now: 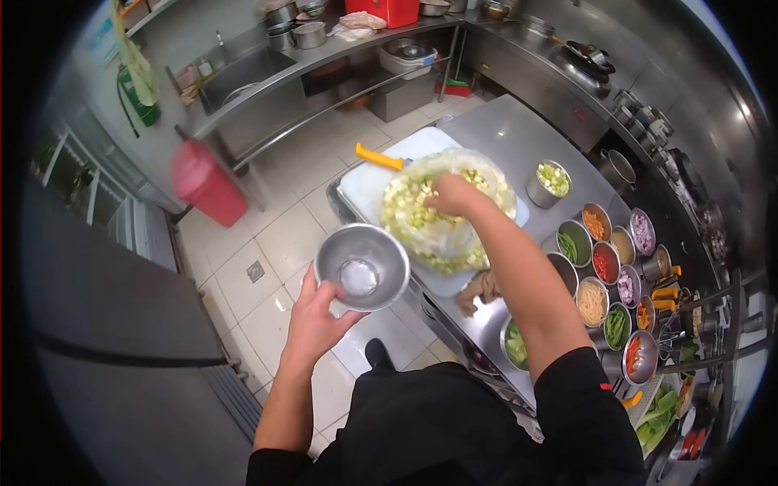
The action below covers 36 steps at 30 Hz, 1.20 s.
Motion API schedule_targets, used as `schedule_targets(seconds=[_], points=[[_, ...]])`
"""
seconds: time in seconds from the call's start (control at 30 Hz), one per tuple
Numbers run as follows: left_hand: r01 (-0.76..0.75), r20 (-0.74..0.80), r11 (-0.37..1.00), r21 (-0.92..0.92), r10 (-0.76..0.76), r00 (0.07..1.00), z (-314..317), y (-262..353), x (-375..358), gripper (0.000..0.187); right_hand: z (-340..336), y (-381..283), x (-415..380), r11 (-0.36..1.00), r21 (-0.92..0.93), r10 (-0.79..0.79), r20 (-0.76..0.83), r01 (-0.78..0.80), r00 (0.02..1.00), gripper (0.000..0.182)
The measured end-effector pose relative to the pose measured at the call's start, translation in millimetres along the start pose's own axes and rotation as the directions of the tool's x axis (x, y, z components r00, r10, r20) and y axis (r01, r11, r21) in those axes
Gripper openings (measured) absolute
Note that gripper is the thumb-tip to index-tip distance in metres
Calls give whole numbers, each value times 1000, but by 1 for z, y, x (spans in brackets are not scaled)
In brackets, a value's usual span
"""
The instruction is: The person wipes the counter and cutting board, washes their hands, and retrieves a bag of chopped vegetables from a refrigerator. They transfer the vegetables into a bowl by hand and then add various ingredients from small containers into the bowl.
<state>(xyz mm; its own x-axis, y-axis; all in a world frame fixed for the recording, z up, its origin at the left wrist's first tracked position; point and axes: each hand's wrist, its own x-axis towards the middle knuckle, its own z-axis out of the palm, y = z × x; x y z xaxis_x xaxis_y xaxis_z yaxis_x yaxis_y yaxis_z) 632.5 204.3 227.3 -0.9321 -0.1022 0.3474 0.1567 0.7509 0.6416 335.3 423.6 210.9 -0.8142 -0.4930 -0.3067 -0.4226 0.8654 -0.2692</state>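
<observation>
My left hand grips the rim of a round steel bowl, thumb over the edge, holding it tilted above the floor beside the table. The bowl's inside shows only bare metal. My right hand reaches down into a large clear plastic bag of chopped pale green vegetable pieces. Its fingertips are buried among the pieces, so their grip is hidden. Under the bag lies a white cutting board. A knife with a yellow handle rests on the board by the bag's far left side.
A steel pot of chopped vegetables stands right of the bag. Several containers of cut vegetables crowd the table's right side. Ginger-like root lies near my right forearm. A red bin and sink are at the left.
</observation>
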Motion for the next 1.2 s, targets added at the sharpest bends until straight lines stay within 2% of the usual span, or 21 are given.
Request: schedule_targets(seconds=[0.1,0.2,0.3,0.33,0.43,0.53,0.63,0.67,0.77,0.8,0.9,1.0,1.07,1.1,1.13,1.2], points=[[-46,106,998,-37,50,993,-9,-23,52,43,11,-7,-5,998,-51,52,112,-47,992,84],[-83,184,996,-43,90,979,-8,-42,87,43,27,-11,-10,989,8,148,57,-149,987,97],[-106,242,992,-63,119,963,0,-55,110,43,21,-31,-19,970,-32,243,91,-241,966,98],[-118,251,991,-69,132,959,5,-58,115,43,25,-28,-20,972,56,223,84,-228,971,89],[-110,269,991,-78,127,955,15,-59,125,44,36,-18,-24,971,34,238,-39,-237,971,66],[-130,258,988,-80,146,955,17,-56,134,44,45,11,-12,964,220,189,-160,-152,969,41],[-198,197,975,-98,214,957,18,-43,142,43,23,24,-26,888,445,219,-191,-114,957,32],[-228,176,968,-101,243,954,18,-38,145,43,12,21,-32,813,567,261,-157,-129,953,27],[-166,262,985,-42,171,950,25,-21,151,42,-14,8,-50,470,860,321,43,-198,946,22],[-158,260,986,-55,167,951,29,-19,153,41,-16,6,-50,438,885,302,19,-156,953,21],[-104,277,987,-120,134,952,50,-16,156,40,-20,-12,-49,659,736,79,-272,155,959,26],[-6,314,983,-183,64,947,64,-6,156,39,-12,-27,-38,826,408,-130,-536,390,834,30],[12,293,982,-190,45,955,68,-2,153,39,-24,-16,-44,812,507,-3,-492,289,871,32],[-25,269,985,-171,71,960,67,-5,153,39,-36,-8,-48,803,544,55,-473,242,879,34],[-62,246,987,-150,98,964,65,-9,152,39,-46,0,-54,792,601,94,-291,106,952,33],[-127,214,985,-117,150,965,59,-20,153,39,-34,13,-42,913,405,49,5,-47,999,36]])
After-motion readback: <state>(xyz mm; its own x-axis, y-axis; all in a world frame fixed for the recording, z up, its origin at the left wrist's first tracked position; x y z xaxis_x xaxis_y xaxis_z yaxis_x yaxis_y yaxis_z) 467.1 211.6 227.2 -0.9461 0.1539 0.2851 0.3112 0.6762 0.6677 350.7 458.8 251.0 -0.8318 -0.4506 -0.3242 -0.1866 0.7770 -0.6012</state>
